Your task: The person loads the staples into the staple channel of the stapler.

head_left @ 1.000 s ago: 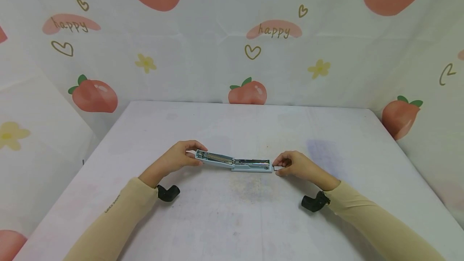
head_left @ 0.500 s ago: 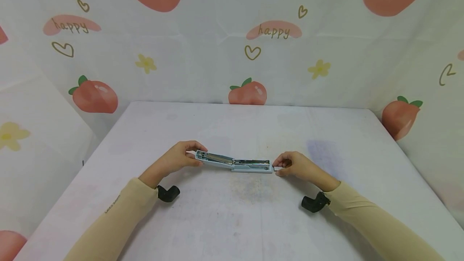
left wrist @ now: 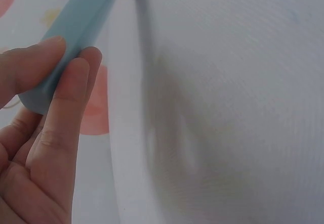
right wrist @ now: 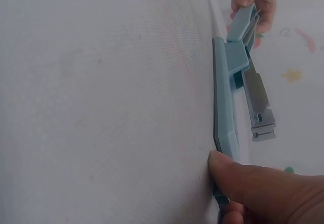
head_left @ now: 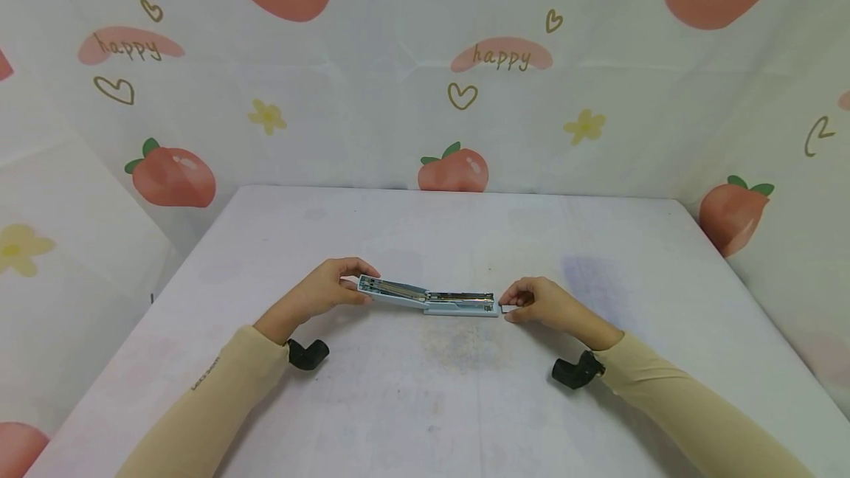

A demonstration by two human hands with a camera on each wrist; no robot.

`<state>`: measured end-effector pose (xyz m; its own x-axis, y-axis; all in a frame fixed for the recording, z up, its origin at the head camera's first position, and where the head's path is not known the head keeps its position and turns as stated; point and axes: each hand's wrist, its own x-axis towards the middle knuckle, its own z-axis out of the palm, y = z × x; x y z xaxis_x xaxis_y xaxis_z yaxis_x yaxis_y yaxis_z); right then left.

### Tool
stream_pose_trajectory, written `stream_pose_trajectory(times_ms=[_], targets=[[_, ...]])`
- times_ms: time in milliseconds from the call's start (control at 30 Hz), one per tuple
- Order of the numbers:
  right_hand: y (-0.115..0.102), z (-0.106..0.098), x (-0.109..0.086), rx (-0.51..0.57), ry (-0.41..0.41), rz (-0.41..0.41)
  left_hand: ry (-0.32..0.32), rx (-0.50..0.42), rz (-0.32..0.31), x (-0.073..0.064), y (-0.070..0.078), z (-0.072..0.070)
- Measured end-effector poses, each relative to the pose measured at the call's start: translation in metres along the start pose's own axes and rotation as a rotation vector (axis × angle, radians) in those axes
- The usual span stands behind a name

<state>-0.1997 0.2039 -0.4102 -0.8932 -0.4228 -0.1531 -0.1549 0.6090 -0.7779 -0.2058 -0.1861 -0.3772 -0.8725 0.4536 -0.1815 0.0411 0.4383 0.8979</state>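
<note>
A light blue stapler (head_left: 460, 308) lies swung wide apart, its metal inside facing up. On the left, my left hand (head_left: 325, 286) grips the end of its raised top cover (head_left: 392, 292) between thumb and fingers; the left wrist view shows the thumb (left wrist: 43, 59) on one side of the cover and fingers on the other. My right hand (head_left: 541, 301) pinches a small dark-edged part at the right end of the base. In the right wrist view, the thumb lies over the end of the base (right wrist: 225, 102), and the metal staple magazine (right wrist: 258, 95) stands apart from the base.
The stapler's base rests on a white-covered table (head_left: 425, 397) with faint stains and a bluish patch (head_left: 594, 279). A cloth backdrop (head_left: 372, 94) with printed peaches rises behind it. Black camera mounts (head_left: 308, 354) hang at both wrists.
</note>
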Motion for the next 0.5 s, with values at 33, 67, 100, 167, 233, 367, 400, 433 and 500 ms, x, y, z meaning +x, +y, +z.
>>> stream_pose_trajectory(times_ms=[33, 67, 100, 167, 233, 367, 400, 433, 500], targets=[[0.0000, 0.0001, 0.0002, 0.000, 0.001, 0.001, -0.001, -0.002, 0.001, -0.0001, 0.0002, 0.0001], [-0.0001, 0.0000, 0.0004, -0.002, 0.001, 0.001, -0.001, -0.001, -0.001, -0.0002, 0.0004, 0.0001], [-0.0001, 0.0001, 0.0006, -0.003, 0.003, 0.006, 0.000, -0.001, -0.004, -0.0003, 0.0007, 0.0002], [-0.0004, 0.0001, 0.0008, -0.005, 0.003, 0.008, 0.002, 0.000, -0.006, -0.0004, 0.0011, 0.0002], [-0.0008, 0.0002, 0.0007, -0.004, 0.001, 0.012, 0.003, 0.000, -0.009, -0.0004, 0.0014, 0.0001], [-0.0010, 0.0002, 0.0007, 0.000, -0.003, 0.012, 0.003, 0.002, -0.010, -0.0005, 0.0017, 0.0000], [-0.0008, 0.0002, 0.0008, -0.001, -0.004, 0.009, 0.003, 0.002, -0.012, -0.0006, 0.0017, -0.0001], [-0.0007, 0.0003, 0.0008, -0.001, -0.006, 0.009, 0.003, 0.003, -0.013, -0.0006, 0.0017, -0.0001], [-0.0010, 0.0002, 0.0008, -0.002, -0.004, 0.016, 0.002, 0.005, -0.015, -0.0006, 0.0018, -0.0001]])
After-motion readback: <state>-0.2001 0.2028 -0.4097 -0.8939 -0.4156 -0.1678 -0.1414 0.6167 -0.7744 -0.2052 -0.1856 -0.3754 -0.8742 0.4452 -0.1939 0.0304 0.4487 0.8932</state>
